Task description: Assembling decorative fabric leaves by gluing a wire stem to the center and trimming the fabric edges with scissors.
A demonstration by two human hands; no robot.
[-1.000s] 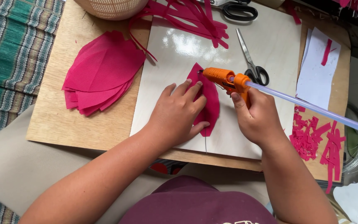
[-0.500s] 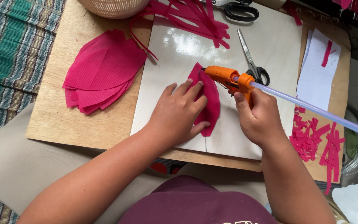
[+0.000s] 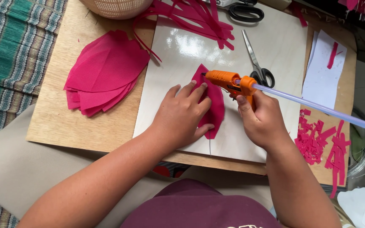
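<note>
On the glossy white board [image 3: 182, 46] at centre, a pink petal-shaped fabric piece [image 3: 214, 110] lies flat, its long axis running from 12 to 6 o'clock, its pointed tip at 12. The left hand [image 3: 182, 116], fingers spread and open, presses it down without gripping. The right hand [image 3: 263, 120] is closed around an orange glue gun [image 3: 229, 82], nozzle pointing toward 9 o'clock at the petal's upper edge, its clear glue stick [image 3: 317, 109] trailing toward 4 o'clock. A thin, steady bead with fingertips kept off the nozzle would likely serve best. Stacked petals [image 3: 102, 74] lie at 9 o'clock, scissors [image 3: 256, 63] at 1 o'clock.
</note>
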